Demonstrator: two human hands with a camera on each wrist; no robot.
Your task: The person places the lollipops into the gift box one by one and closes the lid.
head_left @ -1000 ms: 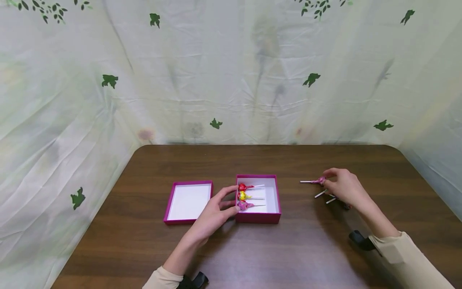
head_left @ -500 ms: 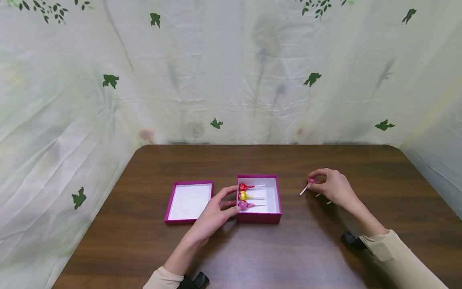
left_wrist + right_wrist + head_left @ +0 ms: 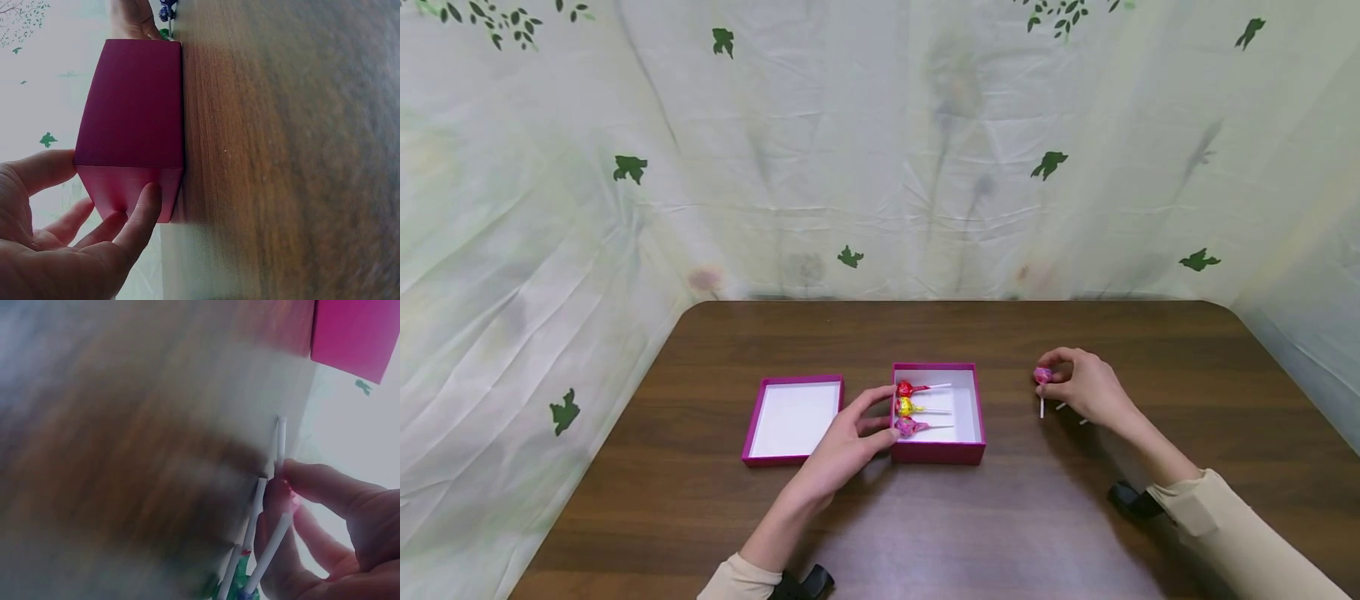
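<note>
A magenta box [image 3: 937,452] with a white inside stands at the table's middle. In it, a red lollipop [image 3: 905,389], a yellow lollipop [image 3: 906,407] and a pink lollipop [image 3: 907,427] lie side by side, sticks to the right. My left hand [image 3: 842,446] touches the box's left wall from outside with its fingers and thumb; the left wrist view shows these fingertips against the magenta wall. To the right, my right hand [image 3: 1093,390] pinches another pink lollipop [image 3: 1042,375], its stick towards me. Under that hand, white sticks [image 3: 253,512] of more lollipops show, their heads partly hidden.
The magenta lid [image 3: 795,417], white inside up, lies left of the box, partly behind my left hand. A brown wooden table [image 3: 985,533] carries everything. A pale curtain [image 3: 880,167] with green leaf prints hangs behind it.
My right hand has drawn the pink lollipop slightly left and turned it, so that its stick swings from pointing left to pointing towards me. My left hand and the box stay put.
</note>
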